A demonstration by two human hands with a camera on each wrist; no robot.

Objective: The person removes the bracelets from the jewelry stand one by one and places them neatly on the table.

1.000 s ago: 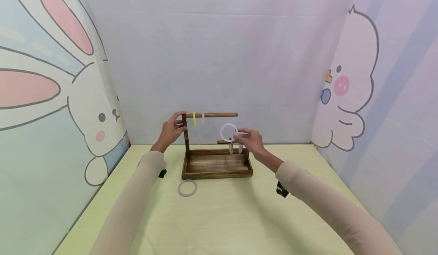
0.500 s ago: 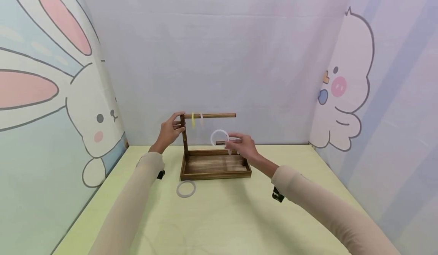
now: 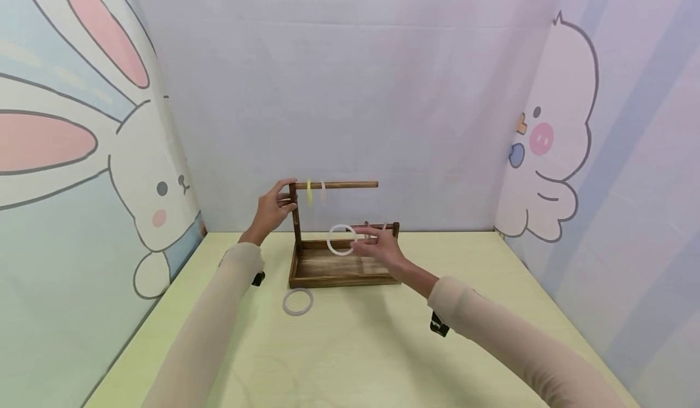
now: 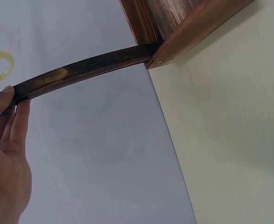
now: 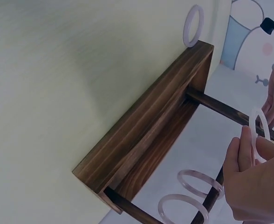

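Note:
My left hand [image 3: 269, 210] grips the top of the tall post [image 3: 296, 221] of a brown wooden stand, with the thumb on one side and fingers on the other. My right hand [image 3: 384, 248] pinches a white ring [image 3: 329, 241] at its right edge and holds it upright in front of the stand, above the tray. A yellow ring [image 3: 309, 194] and a pale pink ring [image 3: 323, 194] hang from the upper bar [image 3: 352, 184]. Two pale translucent rings hang on the lower bar, one nearer ring [image 5: 173, 196] and one farther ring [image 5: 193, 172]; my right hand partly covers them in the head view.
The stand's base is a shallow tray [image 3: 344, 283] on the pale yellow table [image 3: 339, 347]. A greyish-white ring [image 3: 298, 314] lies flat near the tray's front left corner. Cartoon-printed cloth walls [image 3: 350, 92] enclose the back and sides.
My right hand has moved left and down with the white ring, from beside the lower bar to over the tray. The left hand has kept its grip on the post.

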